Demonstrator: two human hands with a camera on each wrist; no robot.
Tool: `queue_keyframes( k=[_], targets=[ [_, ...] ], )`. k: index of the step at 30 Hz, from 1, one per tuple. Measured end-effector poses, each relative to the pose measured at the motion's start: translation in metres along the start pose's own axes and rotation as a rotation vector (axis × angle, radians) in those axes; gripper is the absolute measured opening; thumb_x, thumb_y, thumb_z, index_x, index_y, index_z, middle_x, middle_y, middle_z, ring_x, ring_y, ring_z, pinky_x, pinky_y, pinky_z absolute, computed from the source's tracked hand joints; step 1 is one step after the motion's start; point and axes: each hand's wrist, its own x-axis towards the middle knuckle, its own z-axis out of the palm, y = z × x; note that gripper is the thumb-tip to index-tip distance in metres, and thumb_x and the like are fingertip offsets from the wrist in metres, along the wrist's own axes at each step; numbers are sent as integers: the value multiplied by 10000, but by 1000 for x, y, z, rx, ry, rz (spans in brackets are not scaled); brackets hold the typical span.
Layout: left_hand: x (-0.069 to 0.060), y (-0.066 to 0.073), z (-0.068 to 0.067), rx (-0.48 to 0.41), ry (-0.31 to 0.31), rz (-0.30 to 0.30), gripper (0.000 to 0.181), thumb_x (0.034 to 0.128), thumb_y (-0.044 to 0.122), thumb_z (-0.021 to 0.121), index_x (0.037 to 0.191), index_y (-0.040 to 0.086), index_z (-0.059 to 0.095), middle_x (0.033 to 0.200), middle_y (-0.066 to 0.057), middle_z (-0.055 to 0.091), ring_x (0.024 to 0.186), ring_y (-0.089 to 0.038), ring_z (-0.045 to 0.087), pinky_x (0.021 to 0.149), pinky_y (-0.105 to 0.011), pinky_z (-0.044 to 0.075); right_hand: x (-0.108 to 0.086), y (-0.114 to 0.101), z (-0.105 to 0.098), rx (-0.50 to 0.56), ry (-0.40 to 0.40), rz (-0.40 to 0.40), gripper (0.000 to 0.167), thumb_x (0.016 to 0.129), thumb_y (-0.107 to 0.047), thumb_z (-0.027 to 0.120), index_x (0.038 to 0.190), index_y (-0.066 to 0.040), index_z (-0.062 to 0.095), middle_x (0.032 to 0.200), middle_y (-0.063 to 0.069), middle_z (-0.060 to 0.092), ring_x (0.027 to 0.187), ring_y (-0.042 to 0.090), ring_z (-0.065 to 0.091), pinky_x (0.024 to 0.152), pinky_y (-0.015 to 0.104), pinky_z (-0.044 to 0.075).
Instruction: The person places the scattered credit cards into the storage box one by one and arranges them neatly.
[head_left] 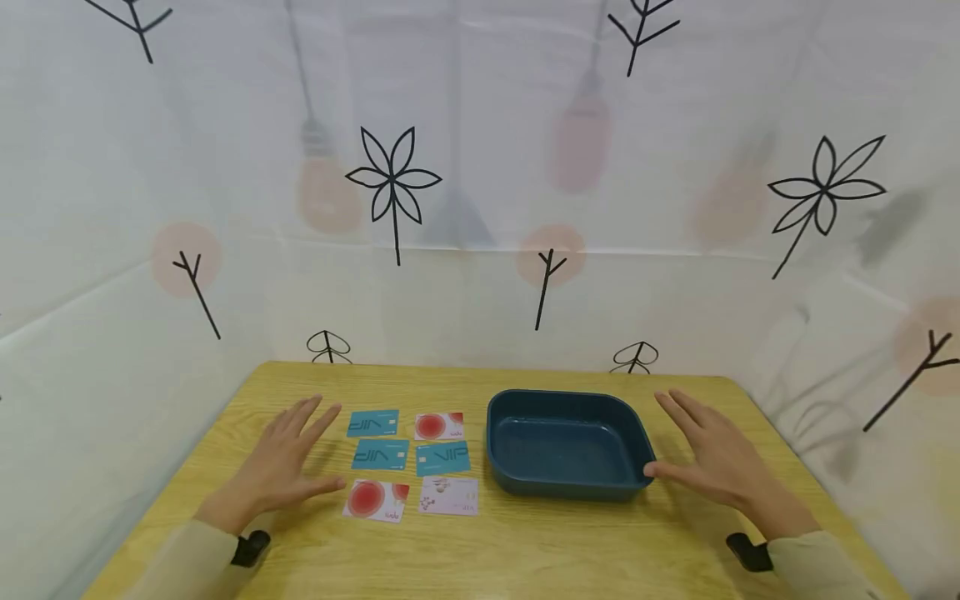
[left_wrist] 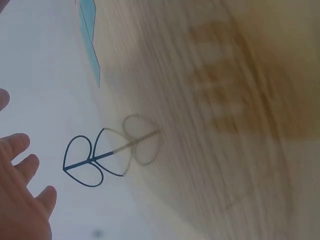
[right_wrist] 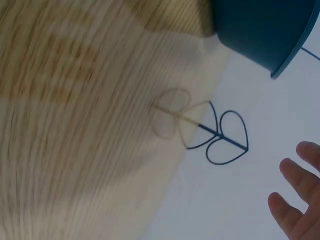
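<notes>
In the head view my left hand (head_left: 281,467) hovers with spread fingers just left of a group of cards and holds nothing. Three blue VIP cards, the top-left card (head_left: 372,423), the middle-left card (head_left: 380,455) and the middle-right card (head_left: 442,458), lie among two cards with red circles, one upper right (head_left: 438,426) and one lower left (head_left: 376,500). A pale flowered VIP card (head_left: 448,496) lies at lower right. My right hand (head_left: 708,458), fingers apart and empty, is beside the right wall of a dark blue plastic box (head_left: 570,488); I cannot tell whether the thumb touches it.
All of this is on a yellow wood-grain table (head_left: 420,558). A white curtain (head_left: 465,317) printed with plants and lamps hangs behind it and along both sides. Each wrist wears a dark band, the left band (head_left: 251,548) and the right band (head_left: 748,552).
</notes>
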Motion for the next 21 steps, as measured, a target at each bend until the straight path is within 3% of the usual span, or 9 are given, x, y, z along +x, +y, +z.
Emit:
queue_keyframes(
  k=[8,15,21],
  targets=[
    [14,3,10,-87,18,21,978,732,647,695,1499,167,322,1524,-172,263,1364,-414,247,1009,-639,237,3,-13,4,47,-44,56,1047,724,-596,733,1537,-207,199,1485,202,328,1236,498,393,853,669,356],
    [29,4,15,-215,-49,-29,923,744,635,691,1466,150,384,1492,-201,311,1313,-454,328,965,-650,324,4,-23,9,107,-80,93,1030,742,-573,732,1540,-230,178,1478,222,329,1203,518,429,811,683,372],
    [40,-2,19,-314,-117,-82,855,766,473,762,1454,120,397,1427,-221,384,1261,-453,400,936,-624,377,1,-30,15,167,-100,123,988,766,-518,735,1538,-265,173,1480,225,324,1205,516,432,780,679,387]
  ],
)
